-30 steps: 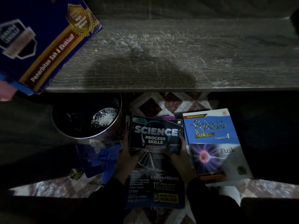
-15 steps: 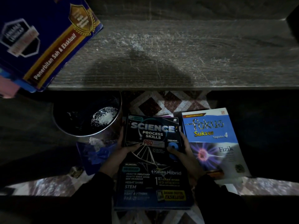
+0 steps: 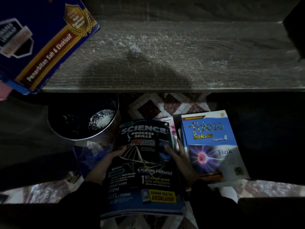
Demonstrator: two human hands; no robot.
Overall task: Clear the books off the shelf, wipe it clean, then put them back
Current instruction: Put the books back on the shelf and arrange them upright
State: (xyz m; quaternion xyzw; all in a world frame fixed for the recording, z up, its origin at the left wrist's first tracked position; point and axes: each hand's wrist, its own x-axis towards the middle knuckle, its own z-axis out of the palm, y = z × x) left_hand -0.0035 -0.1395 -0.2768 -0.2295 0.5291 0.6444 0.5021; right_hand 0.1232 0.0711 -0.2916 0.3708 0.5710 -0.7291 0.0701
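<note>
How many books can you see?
4: held Science book, pale book beneath it, Fokus book beside it, blue book at the shelf's left. More may be hidden.

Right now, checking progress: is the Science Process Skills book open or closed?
Closed: the Science Process Skills book shows its front cover, no pages spread.

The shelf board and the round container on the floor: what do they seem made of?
Shelf board: looks like grey wood or wood-grain laminate, matt; grain lines and pale dusty streaks show. Round container: probably metal, shiny; its rim gleams and the inside reflects a bright patch.
</note>
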